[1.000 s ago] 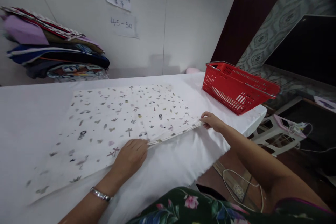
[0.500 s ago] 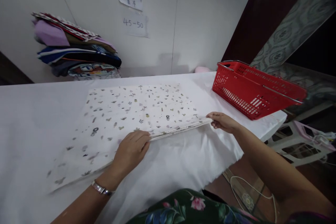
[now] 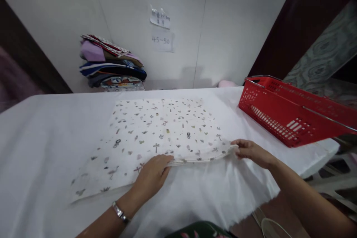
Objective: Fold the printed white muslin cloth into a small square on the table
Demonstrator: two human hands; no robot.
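A white cloth (image 3: pixel 156 130) printed with small plants, birds and other motifs lies folded in layers on the table. My left hand (image 3: pixel 154 173), with a metal watch (image 3: pixel 120 212) at the wrist, is closed over the middle of the cloth's near edge, thumb beneath the layers. At the near right corner, my right hand (image 3: pixel 249 151) pinches the stacked edges between thumb and fingers. Between the two hands the layered edge sags slightly and is a little raised from the table.
A white-covered table (image 3: pixel 50 130) carries everything. To the right stands a red plastic basket (image 3: pixel 292 115) with metal handles. Folded fabrics (image 3: pixel 113 65) are piled at the back left against the wall. Two paper notes (image 3: pixel 162 41) hang on that wall.
The view has shifted, so everything sits further right and lower. Both hands keep hold of the cloth's near edge, which now bends more near my right hand.
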